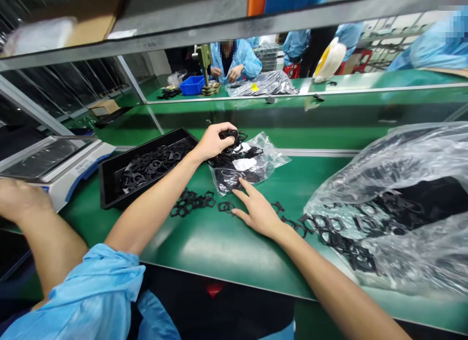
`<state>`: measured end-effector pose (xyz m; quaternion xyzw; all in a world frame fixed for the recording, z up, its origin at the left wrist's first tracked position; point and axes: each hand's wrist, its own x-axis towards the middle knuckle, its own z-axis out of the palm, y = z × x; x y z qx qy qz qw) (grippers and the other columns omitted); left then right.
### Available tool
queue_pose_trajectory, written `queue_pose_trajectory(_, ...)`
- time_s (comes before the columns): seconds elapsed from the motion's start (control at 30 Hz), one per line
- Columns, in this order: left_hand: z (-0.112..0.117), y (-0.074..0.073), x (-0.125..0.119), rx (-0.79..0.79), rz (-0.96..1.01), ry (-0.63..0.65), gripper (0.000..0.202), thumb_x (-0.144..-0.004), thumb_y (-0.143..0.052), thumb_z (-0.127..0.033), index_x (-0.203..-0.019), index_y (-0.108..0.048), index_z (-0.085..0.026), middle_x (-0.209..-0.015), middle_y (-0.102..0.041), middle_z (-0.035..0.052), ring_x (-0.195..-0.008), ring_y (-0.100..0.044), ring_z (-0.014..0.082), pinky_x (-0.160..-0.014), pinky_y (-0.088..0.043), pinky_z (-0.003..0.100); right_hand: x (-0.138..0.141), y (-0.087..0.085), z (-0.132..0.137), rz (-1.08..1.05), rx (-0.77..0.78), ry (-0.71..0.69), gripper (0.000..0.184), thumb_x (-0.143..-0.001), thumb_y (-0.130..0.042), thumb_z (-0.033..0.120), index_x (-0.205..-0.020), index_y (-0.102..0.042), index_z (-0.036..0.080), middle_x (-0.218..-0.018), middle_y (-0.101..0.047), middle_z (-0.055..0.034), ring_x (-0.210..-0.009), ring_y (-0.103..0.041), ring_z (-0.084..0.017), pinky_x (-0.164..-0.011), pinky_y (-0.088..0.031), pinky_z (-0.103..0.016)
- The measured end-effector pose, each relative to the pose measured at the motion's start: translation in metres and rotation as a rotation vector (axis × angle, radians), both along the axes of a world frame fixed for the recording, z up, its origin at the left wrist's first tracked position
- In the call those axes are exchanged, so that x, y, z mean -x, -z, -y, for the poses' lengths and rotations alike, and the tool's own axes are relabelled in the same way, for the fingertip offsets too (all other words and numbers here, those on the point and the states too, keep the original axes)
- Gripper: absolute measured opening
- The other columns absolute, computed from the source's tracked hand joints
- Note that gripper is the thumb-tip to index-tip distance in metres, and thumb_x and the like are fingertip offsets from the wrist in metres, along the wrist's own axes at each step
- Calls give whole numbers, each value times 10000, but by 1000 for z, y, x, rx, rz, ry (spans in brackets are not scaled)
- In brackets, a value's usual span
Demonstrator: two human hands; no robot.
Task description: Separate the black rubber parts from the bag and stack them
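Our blue sleeve (95, 286) and forearms cross a green table (219, 247). Our left hand (214, 141), grip closed on a clump of black plastic frame parts (234, 135), hovers over a small clear plastic bag (256, 167). Our right hand (258, 211), grip open and flat, lies nearer us, index fingertip touching that bag; a black tray (106, 184) sits left, a large clear bag (402, 160) right.

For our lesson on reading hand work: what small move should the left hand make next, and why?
Probably lower the left hand and drop its clutch of black plastic frame parts into the small clear plastic bag: the fingers grip them just above it, while the right hand rests at the bag's near edge.
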<state>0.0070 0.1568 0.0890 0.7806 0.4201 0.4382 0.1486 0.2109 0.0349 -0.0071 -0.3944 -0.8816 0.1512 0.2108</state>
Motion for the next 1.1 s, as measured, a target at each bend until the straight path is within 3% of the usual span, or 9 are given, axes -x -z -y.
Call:
queue_pose_trajectory(0.1,32,9,21,0,-74,-19,240,-719,-539,-195,-893,-693,-135,-857,-702,11,-836,-638,174,-826,-497,289,0,-1,-2,6,-6,-2,509,-903,-652,290,-1373,-583,105,-1593,-356,-245,-1482,-357,-378,-1175,-388,-541)
queue_pose_trajectory(0.27,81,50,47,19,-216,-47,239,-743,-564,-166,-940,-699,-168,-971,-726,35,-932,-665,191,-908,-504,303,3,-4,-1,-17,-68,30,378,-913,-628,305,-1260,-659,159,-1486,-492,-206,-1378,-482,-384,-1102,-461,-570)
queue_pose_trajectory(0.37,92,72,57,62,-333,-75,259,-795,-567,-186,-1019,-697,-195,-1024,-712,40,-956,-663,191,-907,-511,305,6,-10,4,-34,-74,18,304,-915,-628,305,-1183,-692,176,-1294,-617,-175,-1187,-600,-350,-1009,-529,-543)
queue_pose_trajectory(0.47,93,82,65,81,-447,-149,308,-835,-582,-226,-1125,-683,-217,-1107,-682,55,-1018,-646,211,-936,-512,329,8,-16,8,-17,-39,-91,309,-895,-667,293,-1184,-687,187,-1168,-662,-138,-1043,-627,-309,-917,-561,-497)
queue_pose_trajectory(0.6,93,80,74,136,-531,-167,391,-866,-599,-283,-1248,-642,-214,-1262,-625,100,-1152,-600,268,-1039,-480,429,7,-18,8,45,-16,-151,249,-906,-632,215,-1145,-700,197,-1120,-673,-126,-999,-610,-296,-869,-542,-471)
queue_pose_trajectory(0.77,102,68,84,240,-515,-137,522,-868,-609,-323,-1373,-544,-208,-1448,-518,139,-1340,-495,314,-1132,-409,517,1,-18,3,30,58,-79,242,-901,-594,164,-1123,-682,207,-1073,-685,-108,-960,-610,-281,-867,-531,-440)
queue_pose_trajectory(0.97,121,50,72,206,-505,-33,556,-749,-459,-36,-1245,-614,-233,-1462,-520,84,-1399,-444,266,-1178,-373,498,-2,-14,1,-89,122,-15,329,-862,-626,170,-1185,-645,228,-1042,-654,-88,-923,-640,-258,-856,-545,-420)
queue_pose_trajectory(1.1,129,57,51,83,-469,96,436,-783,-435,-12,-1086,-668,-222,-1355,-600,81,-1346,-489,248,-1149,-399,475,-2,-14,2,-142,178,-17,312,-844,-636,161,-1149,-665,221,-1004,-634,-71,-826,-645,-219,-806,-564,-391)
